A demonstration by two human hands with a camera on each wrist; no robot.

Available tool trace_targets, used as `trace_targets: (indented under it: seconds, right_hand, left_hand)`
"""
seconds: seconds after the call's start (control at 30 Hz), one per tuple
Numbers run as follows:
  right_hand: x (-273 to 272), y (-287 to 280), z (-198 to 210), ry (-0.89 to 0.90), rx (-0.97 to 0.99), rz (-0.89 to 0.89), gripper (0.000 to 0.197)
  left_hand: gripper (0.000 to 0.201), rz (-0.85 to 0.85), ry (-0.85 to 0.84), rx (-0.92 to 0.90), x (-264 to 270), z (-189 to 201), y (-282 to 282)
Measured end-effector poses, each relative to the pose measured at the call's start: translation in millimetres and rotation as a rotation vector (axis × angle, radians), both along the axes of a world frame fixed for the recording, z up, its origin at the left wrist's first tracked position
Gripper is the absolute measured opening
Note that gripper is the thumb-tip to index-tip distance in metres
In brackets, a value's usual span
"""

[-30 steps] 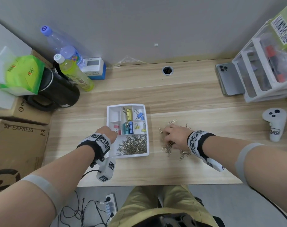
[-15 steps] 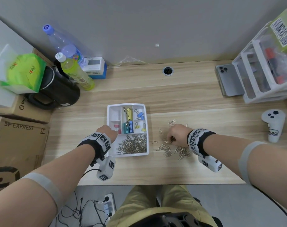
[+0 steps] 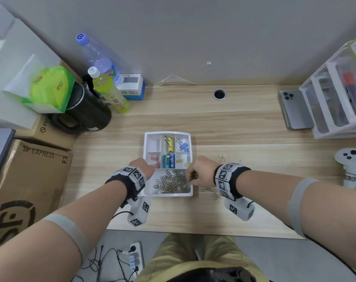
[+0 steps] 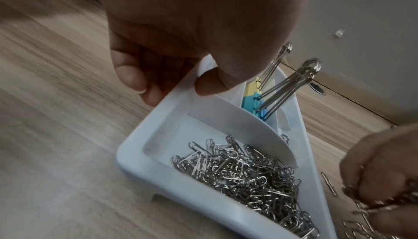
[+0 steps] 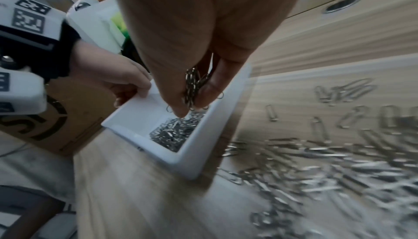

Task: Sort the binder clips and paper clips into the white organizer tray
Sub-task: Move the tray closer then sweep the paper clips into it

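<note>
The white organizer tray [image 3: 147, 139] sits mid-desk. Its small back compartments hold coloured binder clips [image 3: 170, 146], and its wide front compartment holds a heap of silver paper clips [image 3: 171, 183] [image 4: 248, 173]. My left hand [image 3: 143, 166] grips the tray's left rim [image 4: 172, 96] with thumb inside and fingers outside. My right hand [image 3: 197, 174] hovers over the front compartment's right side, pinching a bunch of paper clips [image 5: 193, 85] above the heap [image 5: 174, 133]. More loose paper clips [image 3: 212, 193] [image 5: 328, 162] lie on the desk right of the tray.
A black kettle [image 3: 81, 110], bottles [image 3: 108, 90] and cardboard boxes [image 3: 26, 180] crowd the left. A phone [image 3: 294, 110] and clear drawer unit [image 3: 335, 102] stand at the back right, and a white controller [image 3: 351, 167] lies at the right. A cable hole [image 3: 219, 94] is behind the tray.
My right hand gathered paper clips from the desk pile, lifted them and moved left over the tray's front compartment. The left hand stayed on the tray's rim.
</note>
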State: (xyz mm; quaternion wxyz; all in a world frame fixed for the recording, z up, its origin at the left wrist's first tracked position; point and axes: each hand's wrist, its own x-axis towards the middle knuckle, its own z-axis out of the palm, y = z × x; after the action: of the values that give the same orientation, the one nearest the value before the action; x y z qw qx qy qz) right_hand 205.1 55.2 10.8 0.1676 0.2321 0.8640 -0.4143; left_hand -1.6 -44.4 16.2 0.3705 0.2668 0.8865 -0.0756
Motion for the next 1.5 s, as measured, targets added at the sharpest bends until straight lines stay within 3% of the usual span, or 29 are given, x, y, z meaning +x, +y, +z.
trace_targets:
  seconds: [0.2, 0.4, 0.6, 0.67, 0.8, 0.87, 1.17, 1.4, 1.5]
  right_hand:
    - [-35.9, -25.4, -6.7, 0.023, 0.018, 0.048, 0.021]
    - [-29.5, -25.7, -14.3, -0.004, 0.063, 0.123, 0.021]
    - [4.5, 13.3, -4.7, 0.015, 0.178, -0.03, 0.032]
    - [22.0, 33.1, -5.9, -0.074, 0.235, -0.077, 0.048]
    - [65.5, 60.4, -16.3, -0.381, 0.336, -0.043, 0.11]
    - [81.7, 63.2, -21.3, -0.438, 0.335, 0.01, 0.121]
    - [105.1, 43.6, -37.8, -0.317, 0.213, 0.121, 0.102]
    - [132.2, 44.6, -34.0, -0.348, 0.29, -0.009, 0.128]
    - [129.8, 34.5, -38.1, -0.318, 0.265, -0.01, 0.127]
  left_hand:
    - [0.02, -0.006, -0.059, -0.006, -6.4, -0.8, -6.7]
    - [0.02, -0.013, -0.061, -0.011, -7.7, -1.9, -6.9]
    - [0.023, 0.01, -0.055, -0.021, -6.7, -1.2, -2.5]
    - [0.023, 0.013, -0.043, -0.032, -6.9, 0.0, 0.1]
    - [0.023, 0.022, -0.008, -0.04, -3.2, -2.6, 4.5]
    - [0.025, 0.033, 0.01, -0.033, 0.0, -4.2, 6.1]
    - [0.024, 0.042, 0.022, -0.051, 0.6, -7.2, 9.5]
    - [0.023, 0.039, 0.02, -0.06, 0.9, -7.7, 9.4]
    - [0.022, 0.046, 0.018, -0.055, 1.2, -8.3, 9.8]
